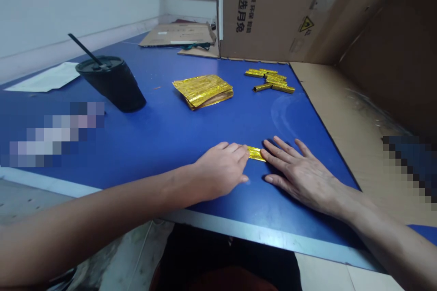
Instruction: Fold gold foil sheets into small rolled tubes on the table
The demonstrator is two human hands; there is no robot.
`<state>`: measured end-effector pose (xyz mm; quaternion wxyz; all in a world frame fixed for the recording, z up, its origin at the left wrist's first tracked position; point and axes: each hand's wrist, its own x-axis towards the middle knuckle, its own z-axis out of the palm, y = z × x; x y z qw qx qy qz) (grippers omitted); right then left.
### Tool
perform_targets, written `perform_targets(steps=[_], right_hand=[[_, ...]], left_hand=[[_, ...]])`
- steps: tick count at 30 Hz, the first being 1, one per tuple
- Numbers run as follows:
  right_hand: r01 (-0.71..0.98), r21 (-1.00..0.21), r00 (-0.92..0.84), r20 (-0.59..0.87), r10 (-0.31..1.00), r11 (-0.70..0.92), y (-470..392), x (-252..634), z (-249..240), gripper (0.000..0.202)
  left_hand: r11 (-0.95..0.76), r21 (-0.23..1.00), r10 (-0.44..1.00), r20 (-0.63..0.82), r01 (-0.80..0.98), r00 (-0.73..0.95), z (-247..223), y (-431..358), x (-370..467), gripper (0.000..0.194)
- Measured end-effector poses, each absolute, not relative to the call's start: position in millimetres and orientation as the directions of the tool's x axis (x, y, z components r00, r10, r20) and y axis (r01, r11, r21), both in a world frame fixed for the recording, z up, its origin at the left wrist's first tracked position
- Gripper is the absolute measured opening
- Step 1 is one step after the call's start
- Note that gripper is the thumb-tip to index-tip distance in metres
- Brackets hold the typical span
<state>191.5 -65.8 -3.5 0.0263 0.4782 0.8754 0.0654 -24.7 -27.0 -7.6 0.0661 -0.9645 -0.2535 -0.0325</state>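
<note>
A narrow folded strip of gold foil paper [256, 153] lies on the blue table between my two hands. My left hand [223, 168] is palm down over its left end, the fingers close together and bent onto it, which hides that part. The thumb points to the right, apart from the strip. My right hand [300, 170] is spread open and flat, with its fingertips at the strip's right end. Farther back is a stack of gold foil paper sheets [205, 91]. Several small rolled or folded gold pieces [273, 79] lie in a loose pile at the back right.
A black tumbler with a straw [114, 84] stands at the left, near a white paper [46, 77]. Large cardboard [266, 13] rises behind the table, with more along the right. Flat cardboard pieces [177, 35] lie at the back. Two patches are pixelated.
</note>
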Motion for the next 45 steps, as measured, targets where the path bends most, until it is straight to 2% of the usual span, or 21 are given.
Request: perform_targets(steps=[3, 6, 8, 11, 14, 24, 27, 33, 39, 45], right_hand=[[0.833, 0.12, -0.546, 0.013, 0.838, 0.541, -66, 189, -1, 0.055], [0.832, 0.11, -0.548, 0.012, 0.836, 0.544, -66, 187, 0, 0.056], [0.833, 0.11, -0.547, 0.017, 0.837, 0.543, -66, 186, 0, 0.055], [0.835, 0.113, -0.543, 0.023, 0.839, 0.538, -66, 187, -2, 0.054], [0.838, 0.119, -0.54, 0.028, 0.841, 0.533, -66, 189, -4, 0.055], [0.841, 0.104, -0.538, 0.05, 0.842, 0.531, -65, 193, -4, 0.055], [0.819, 0.077, -0.573, 0.067, 0.817, 0.568, -68, 188, -2, 0.057], [0.738, -0.05, -0.673, 0.029, 0.739, 0.673, -75, 177, -1, 0.062], [0.765, 0.011, -0.643, -0.026, 0.765, 0.644, -77, 191, 7, 0.053], [0.798, 0.064, -0.601, 0.037, 0.798, 0.599, -78, 186, 10, 0.047]], left_hand=[[-0.848, -0.084, 0.519, 0.079, 0.524, 0.851, -8, -30, -35, 0.055], [-0.843, -0.067, 0.531, 0.042, 0.533, 0.846, -1, -32, -30, 0.053], [-0.832, -0.106, 0.544, 0.029, 0.544, 0.838, 4, -33, -18, 0.052], [-0.8, -0.191, 0.563, 0.09, 0.569, 0.821, 6, -35, 0, 0.066], [-0.8, -0.201, 0.557, 0.103, 0.566, 0.824, 2, -36, 2, 0.07], [-0.827, -0.036, 0.558, 0.059, 0.56, 0.828, -2, -34, -32, 0.068], [-0.827, -0.031, 0.558, 0.063, 0.561, 0.827, -3, -35, -32, 0.07], [-0.829, -0.046, 0.553, 0.083, 0.558, 0.829, -4, -37, -29, 0.07], [-0.828, -0.033, 0.556, 0.068, 0.559, 0.828, -3, -36, -29, 0.07], [-0.83, -0.036, 0.555, 0.051, 0.556, 0.831, -1, -34, -28, 0.067]])
